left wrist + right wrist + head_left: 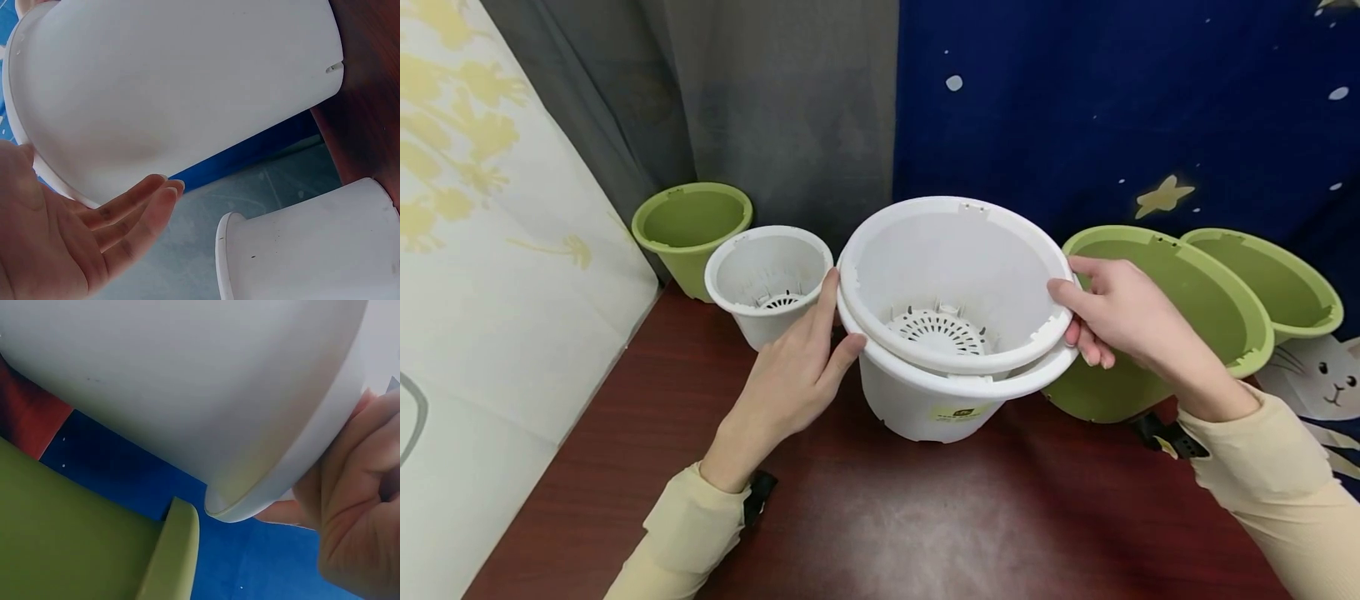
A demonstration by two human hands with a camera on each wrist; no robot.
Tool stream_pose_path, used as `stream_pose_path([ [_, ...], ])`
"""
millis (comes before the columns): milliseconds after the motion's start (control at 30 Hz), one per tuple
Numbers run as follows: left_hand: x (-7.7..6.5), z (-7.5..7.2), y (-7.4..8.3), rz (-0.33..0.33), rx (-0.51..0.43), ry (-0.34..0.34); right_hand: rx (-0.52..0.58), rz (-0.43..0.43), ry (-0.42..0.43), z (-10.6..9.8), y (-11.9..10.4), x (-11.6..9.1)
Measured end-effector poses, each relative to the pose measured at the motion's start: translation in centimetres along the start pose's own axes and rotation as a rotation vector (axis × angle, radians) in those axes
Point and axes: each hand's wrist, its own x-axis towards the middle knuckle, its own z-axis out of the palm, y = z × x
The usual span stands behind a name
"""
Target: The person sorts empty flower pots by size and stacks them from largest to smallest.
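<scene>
Two large white plant pots stand nested on the table. The inner pot (955,283) sits slightly raised and tilted inside the outer pot (917,400), and its slotted bottom shows. With thumb and fingers my right hand (1131,308) pinches the inner pot's rim at the right; in the right wrist view those fingers (356,456) are at the rim. My left hand (793,371) touches the outer pot's left side, its fingers fairly straight and the thumb at the rim. In the left wrist view the fingers (134,219) lie along the pot wall below the rim.
A smaller white pot (752,321) stands left of the nested pair, before a green pot (688,267). Two more green pots, a large one (1165,308) and another (1292,283), stand at the right. Curtains (790,108) hang behind the dark red table (880,533).
</scene>
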Motion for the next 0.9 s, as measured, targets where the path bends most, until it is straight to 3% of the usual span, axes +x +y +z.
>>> stream_pose_path([
  [433, 0.02, 0.01, 0.03, -0.005, -0.001, -0.004, -0.021, 0.023, 0.013, -0.74, 0.01, -0.35],
  [900, 0.01, 0.02, 0.09, -0.006, -0.002, -0.006, -0.142, 0.043, 0.023, -0.9, 0.22, -0.17],
])
